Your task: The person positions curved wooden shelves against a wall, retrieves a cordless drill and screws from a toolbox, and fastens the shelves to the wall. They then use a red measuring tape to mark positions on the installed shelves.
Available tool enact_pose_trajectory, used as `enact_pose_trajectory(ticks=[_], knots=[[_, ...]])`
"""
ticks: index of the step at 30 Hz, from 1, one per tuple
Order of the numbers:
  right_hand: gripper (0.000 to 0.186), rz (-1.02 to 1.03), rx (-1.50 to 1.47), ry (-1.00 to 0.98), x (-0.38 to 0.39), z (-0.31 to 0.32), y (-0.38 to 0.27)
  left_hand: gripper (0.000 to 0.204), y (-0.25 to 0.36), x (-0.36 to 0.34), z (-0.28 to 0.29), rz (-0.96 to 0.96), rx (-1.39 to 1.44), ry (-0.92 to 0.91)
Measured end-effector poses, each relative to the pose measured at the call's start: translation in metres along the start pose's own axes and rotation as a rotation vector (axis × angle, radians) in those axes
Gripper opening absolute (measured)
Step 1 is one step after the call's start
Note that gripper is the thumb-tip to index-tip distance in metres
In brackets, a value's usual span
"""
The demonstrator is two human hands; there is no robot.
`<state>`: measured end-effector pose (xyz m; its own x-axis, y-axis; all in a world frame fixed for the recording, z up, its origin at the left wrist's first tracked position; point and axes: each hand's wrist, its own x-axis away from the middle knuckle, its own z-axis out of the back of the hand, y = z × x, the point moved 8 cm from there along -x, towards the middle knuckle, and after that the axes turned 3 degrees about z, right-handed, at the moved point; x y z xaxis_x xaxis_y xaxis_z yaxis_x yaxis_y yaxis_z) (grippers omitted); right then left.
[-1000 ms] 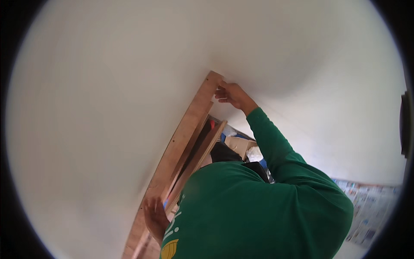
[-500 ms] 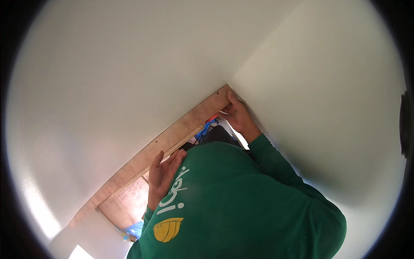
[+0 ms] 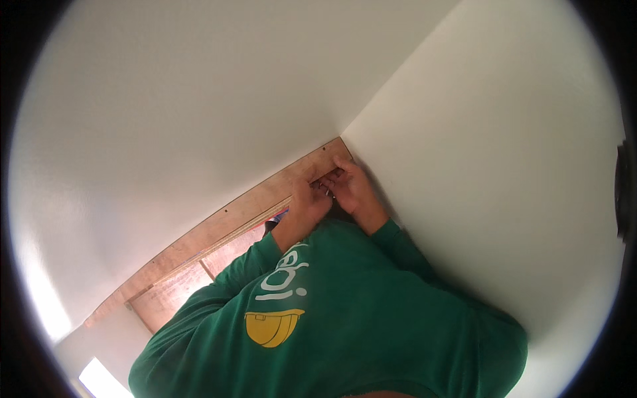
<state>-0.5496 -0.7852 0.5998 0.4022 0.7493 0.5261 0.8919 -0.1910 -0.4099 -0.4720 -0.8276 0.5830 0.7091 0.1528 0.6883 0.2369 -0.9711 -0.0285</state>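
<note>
Both your hands are together near the right end of a long wooden strip [image 3: 215, 227], which lies along the left-hand white wall [image 3: 186, 119] and runs from the lower left up to the corner with the right-hand white wall [image 3: 478, 146]. Your right hand [image 3: 353, 190] is nearest that end, its thumb laid on the face of the strip and its fingers bent in by the lower edge; you can't tell from this view whether they close on the wood. Your left hand [image 3: 310, 203] sits just beside it, thumb side up against the strip, its fingertips close to those of the right; whether they are clamped on anything is hidden. A small pale glint [image 3: 328, 194] shows among your fingers, too small to identify. Dark round holes [image 3: 226, 211] dot the strip's face. Below it, left of your forearms, you have a reddish-brown wooden panel [image 3: 171, 298] and a bit of blue material [image 3: 279, 216] by your left wrist. Your green long-sleeved shirt [image 3: 405, 312], printed with a yellow hard hat [image 3: 272, 329], fills the lower middle.
</note>
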Motion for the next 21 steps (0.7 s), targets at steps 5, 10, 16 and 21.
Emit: enact_pose_trajectory(ticks=[5, 10, 16, 21], knots=[[0.03, -0.013, -0.019, 0.069, 0.001, 0.0, -0.004, 0.039, 0.007, 0.003, -0.001, 0.174, 0.24, -0.149], [0.032, -0.004, -0.008, 0.083, 0.004, -0.001, -0.004, 0.043, 0.017, 0.001, 0.008, 0.105, -0.072, -0.161], [0.028, -0.028, -0.06, 0.144, 0.013, -0.005, -0.004, 0.043, 0.008, 0.0, 0.002, 0.219, 0.247, -0.047], [0.032, -0.007, -0.062, 0.144, 0.016, -0.015, -0.011, 0.042, 0.01, 0.02, -0.023, 0.106, 0.133, -0.037]])
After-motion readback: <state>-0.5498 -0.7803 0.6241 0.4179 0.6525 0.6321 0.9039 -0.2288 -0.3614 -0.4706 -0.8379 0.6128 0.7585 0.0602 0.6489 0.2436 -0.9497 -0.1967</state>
